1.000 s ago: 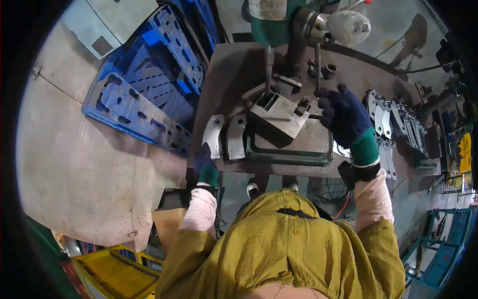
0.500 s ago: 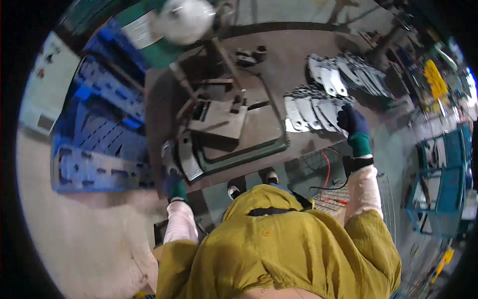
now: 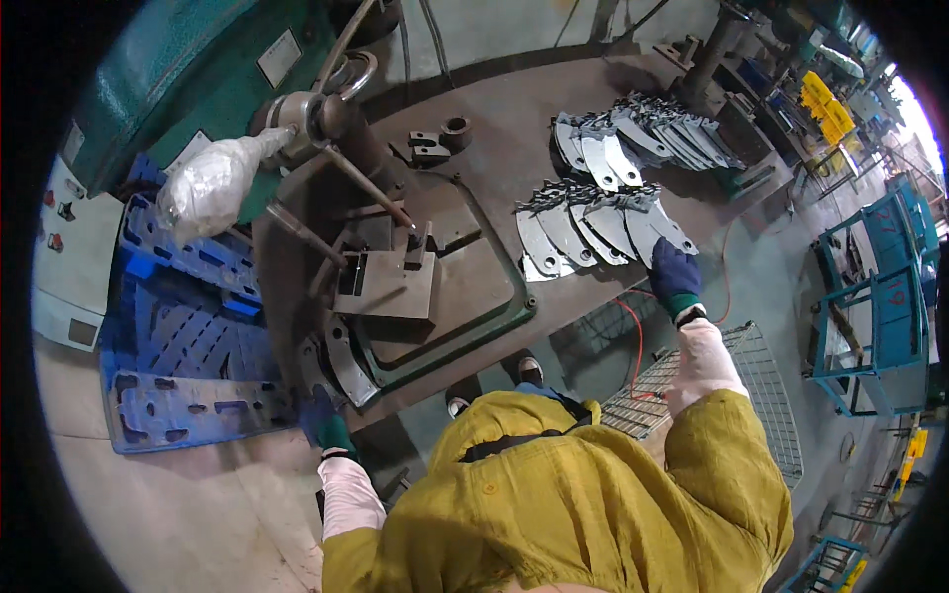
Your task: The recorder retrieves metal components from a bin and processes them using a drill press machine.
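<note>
My left hand [image 3: 321, 418], in a dark glove with a green cuff, is at the table's near left corner. Its fingers are closed at the near end of a curved metal plate [image 3: 313, 368]. Beside that plate lies another curved metal plate [image 3: 348, 363], against the fixture's green-edged base [image 3: 465, 338]. To the right, my gloved right hand [image 3: 674, 274] has its fingers closed on the near end of a curved grey plate [image 3: 647, 235]. That plate is at the right end of a fanned row of similar plates [image 3: 573, 232]. The fingertips of both hands are partly hidden.
A steel fixture block [image 3: 390, 287] sits under a machine spindle with handle bars [image 3: 371, 186] and a plastic-wrapped part [image 3: 213, 188]. More plates [image 3: 682, 138] lie behind the row. Blue pallets [image 3: 188, 326] stand left; a wire basket [image 3: 756, 385] and blue racks [image 3: 875, 296] stand right.
The whole view has shifted. My right hand has come onto the end plate of the row, its fingers now against it. My left hand stays by the plate at the left corner.
</note>
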### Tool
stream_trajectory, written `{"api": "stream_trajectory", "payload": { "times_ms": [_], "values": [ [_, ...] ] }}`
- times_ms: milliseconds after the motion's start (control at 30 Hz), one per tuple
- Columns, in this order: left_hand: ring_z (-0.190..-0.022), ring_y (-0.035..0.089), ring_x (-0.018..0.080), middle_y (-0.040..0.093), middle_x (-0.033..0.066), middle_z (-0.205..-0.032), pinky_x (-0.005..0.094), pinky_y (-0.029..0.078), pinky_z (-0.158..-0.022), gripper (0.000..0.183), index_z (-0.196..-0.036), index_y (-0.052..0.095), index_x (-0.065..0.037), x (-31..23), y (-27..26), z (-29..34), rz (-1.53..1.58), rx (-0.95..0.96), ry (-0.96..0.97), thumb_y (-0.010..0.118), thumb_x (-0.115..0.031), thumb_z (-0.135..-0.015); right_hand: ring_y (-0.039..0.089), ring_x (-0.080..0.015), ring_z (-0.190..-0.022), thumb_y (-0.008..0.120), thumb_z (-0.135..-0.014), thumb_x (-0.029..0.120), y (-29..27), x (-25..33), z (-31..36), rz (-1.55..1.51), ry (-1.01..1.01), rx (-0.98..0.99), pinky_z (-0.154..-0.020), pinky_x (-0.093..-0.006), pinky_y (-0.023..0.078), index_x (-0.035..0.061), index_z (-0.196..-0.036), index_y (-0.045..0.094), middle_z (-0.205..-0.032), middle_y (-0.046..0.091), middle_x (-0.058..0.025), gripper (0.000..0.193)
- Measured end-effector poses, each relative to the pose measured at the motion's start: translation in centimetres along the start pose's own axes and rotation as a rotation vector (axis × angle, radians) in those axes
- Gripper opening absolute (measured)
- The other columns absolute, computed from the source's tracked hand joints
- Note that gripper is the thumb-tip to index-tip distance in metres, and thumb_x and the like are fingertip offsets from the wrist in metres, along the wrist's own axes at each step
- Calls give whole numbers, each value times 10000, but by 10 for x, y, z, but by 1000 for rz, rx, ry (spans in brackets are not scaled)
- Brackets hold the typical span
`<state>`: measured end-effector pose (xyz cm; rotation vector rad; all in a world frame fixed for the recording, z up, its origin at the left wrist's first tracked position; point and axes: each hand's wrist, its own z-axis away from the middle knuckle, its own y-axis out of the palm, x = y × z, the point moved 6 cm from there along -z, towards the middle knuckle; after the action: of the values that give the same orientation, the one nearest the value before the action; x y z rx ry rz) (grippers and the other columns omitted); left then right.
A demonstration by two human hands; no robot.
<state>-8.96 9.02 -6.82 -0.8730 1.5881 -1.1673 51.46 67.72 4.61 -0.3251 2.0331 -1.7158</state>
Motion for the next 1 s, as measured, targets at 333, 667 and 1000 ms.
{"api": "stream_trajectory", "payload": {
  "times_ms": [333,667,1000],
  "values": [
    [-1178,566,309,595,151,-1274,413,475,-977,557,-1311,548,-30,-253,-112,80,517,-26,540,733,-232,-826,663,-372,-733,580,-925,334,-162,58,-11,-369,-100,-123,-647,-480,512,78,-1156,602,-908,693,-158,346],
    [-1066,625,333,625,166,-1217,404,506,-900,523,-1282,583,-27,-335,-126,134,910,968,442,743,-216,-821,686,-292,-846,595,-942,257,-186,252,-11,-1343,-922,419,-769,-365,553,57,-1180,609,-1026,676,-179,312],
    [-885,677,249,656,178,-1083,350,547,-711,518,-1251,578,6,-227,-60,76,512,445,221,701,-322,-869,602,-294,-1152,507,-970,494,-378,359,-17,-2495,-721,1431,-990,-424,490,12,-1376,469,-1286,588,-196,631]
  ]
}}
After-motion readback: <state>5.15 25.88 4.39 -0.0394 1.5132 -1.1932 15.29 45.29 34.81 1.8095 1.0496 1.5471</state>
